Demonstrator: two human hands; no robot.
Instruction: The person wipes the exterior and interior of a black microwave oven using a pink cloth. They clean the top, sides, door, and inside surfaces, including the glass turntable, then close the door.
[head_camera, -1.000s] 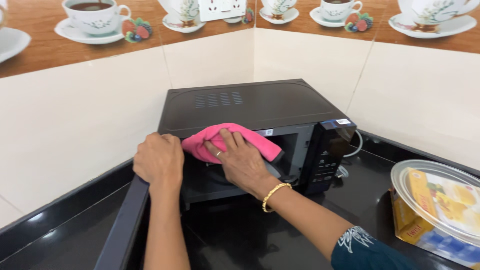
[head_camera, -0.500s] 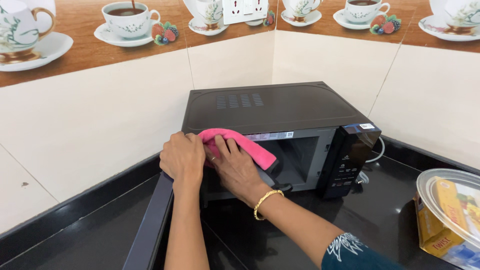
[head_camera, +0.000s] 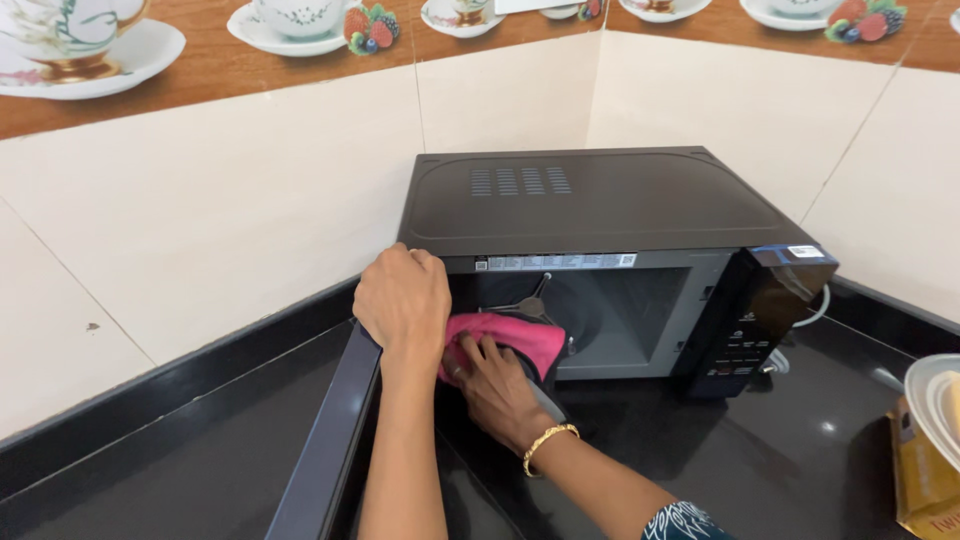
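A black microwave oven (head_camera: 600, 200) stands in the corner of a black countertop with its door (head_camera: 325, 440) swung open toward me. My left hand (head_camera: 402, 300) grips the top edge of the open door near the hinge side. My right hand (head_camera: 495, 385), with a gold bangle on the wrist, presses a pink cloth (head_camera: 510, 338) against the lower left of the oven's cavity opening. The dark cavity (head_camera: 620, 310) shows behind the cloth, and the control panel (head_camera: 755, 320) is on the right.
The black countertop (head_camera: 170, 450) runs along cream wall tiles with a border of teacup pictures above. At the right edge sit a white plate (head_camera: 935, 395) on a yellow box (head_camera: 920, 480). A white cord (head_camera: 820, 305) hangs beside the oven.
My right hand has moved the pink cloth down from the top front edge to the lower left of the cavity opening. The view has shifted closer and to the left.
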